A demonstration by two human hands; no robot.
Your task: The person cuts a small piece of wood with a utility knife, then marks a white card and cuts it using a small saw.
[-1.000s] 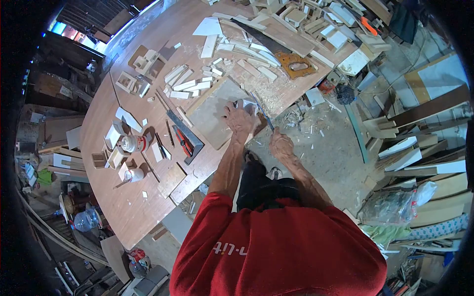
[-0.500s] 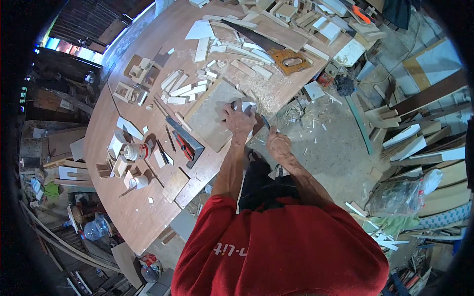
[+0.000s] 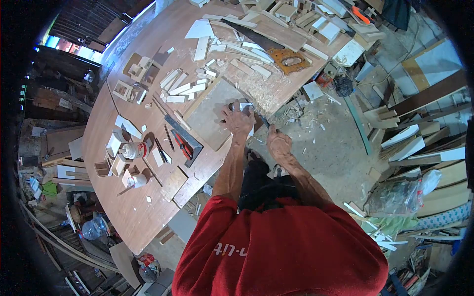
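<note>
My left hand (image 3: 238, 121) presses a small white-faced wood piece (image 3: 245, 105) down on a flat board (image 3: 207, 111) near the table edge. The fingers curl around the piece and cover much of it. Just to the right, my right hand (image 3: 279, 142) is closed around a dark, slim hand tool (image 3: 265, 121). Its tip points toward the piece under my left hand; whether they touch is hidden. I cannot make out the exact kind of tool. Sawdust (image 3: 261, 93) lies beyond both hands.
Several cut wood strips (image 3: 185, 89) and a handsaw (image 3: 289, 60) lie farther back on the table (image 3: 118, 207). To the left are a carpenter's square (image 3: 195, 150), red-handled pliers (image 3: 183, 146), a glue bottle (image 3: 133, 150) and a white jar (image 3: 137, 181). Scraps litter the floor (image 3: 321, 148).
Both hands stay almost in place, the right still gripping the tool close to the left. A white strip now shows beside my left wrist. The whole view has shifted slightly.
</note>
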